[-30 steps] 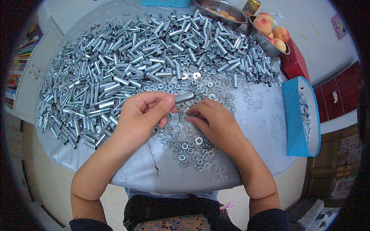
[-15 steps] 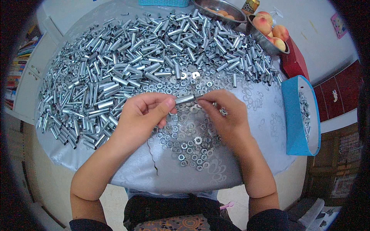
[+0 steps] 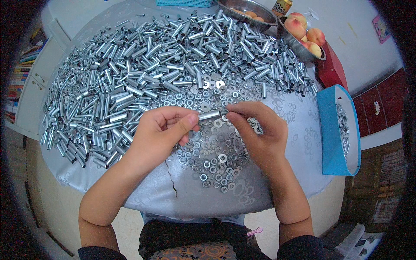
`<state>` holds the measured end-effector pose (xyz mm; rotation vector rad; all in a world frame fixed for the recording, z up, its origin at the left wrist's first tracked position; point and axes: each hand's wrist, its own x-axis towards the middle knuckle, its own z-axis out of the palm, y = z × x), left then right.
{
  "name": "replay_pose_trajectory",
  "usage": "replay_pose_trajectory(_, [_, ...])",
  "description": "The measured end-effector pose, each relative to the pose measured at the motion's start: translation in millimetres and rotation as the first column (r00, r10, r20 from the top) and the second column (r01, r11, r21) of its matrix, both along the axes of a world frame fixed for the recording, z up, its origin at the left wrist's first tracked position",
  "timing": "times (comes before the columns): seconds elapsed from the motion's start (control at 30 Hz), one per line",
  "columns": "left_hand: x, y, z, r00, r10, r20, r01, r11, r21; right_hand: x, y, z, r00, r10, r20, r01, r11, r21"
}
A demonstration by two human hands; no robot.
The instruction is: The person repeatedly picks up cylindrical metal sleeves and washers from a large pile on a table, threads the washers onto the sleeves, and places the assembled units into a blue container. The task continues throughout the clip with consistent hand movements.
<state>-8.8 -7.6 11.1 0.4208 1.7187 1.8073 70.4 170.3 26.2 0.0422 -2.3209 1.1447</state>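
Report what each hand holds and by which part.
The left hand pinches a shiny silver cylindrical metal tube by its left end. The right hand is at the tube's right end; whether it grips anything there cannot be told.

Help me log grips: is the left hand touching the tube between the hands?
Touching. In the head view, the left hand pinches the tube at its left end, no gap showing; the rest sticks out toward the right hand.
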Motion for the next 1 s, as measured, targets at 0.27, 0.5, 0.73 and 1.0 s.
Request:
replay_pose_trajectory(0.27, [-0.1,-1.0,-0.7,1.000,-0.012,-0.001,0.012,0.999,0.041,0.0,-2.9,-2.0,0.996,0.032,-0.081,-0.022,0.993,0.120])
replay_pose_trajectory(0.5, [-0.6,-2.4,2.7,0.995,-0.104,-0.008,0.104,0.991,0.084,0.9,8.0,0.1,0.966,0.255,0.035,-0.233,0.925,-0.302])
replay_pose_trajectory(0.73, [1.6,-1.8,8.2,0.976,-0.216,0.000,0.214,0.967,0.135,1.6,13.7,0.6,0.844,0.534,0.046,-0.368,0.640,-0.675])
replay_pose_trajectory(1.0, [0.0,-5.9,8.3,0.994,-0.097,0.058,0.080,0.964,0.252,2.9,10.9,9.4,0.905,0.354,0.234,-0.268,0.905,-0.332])
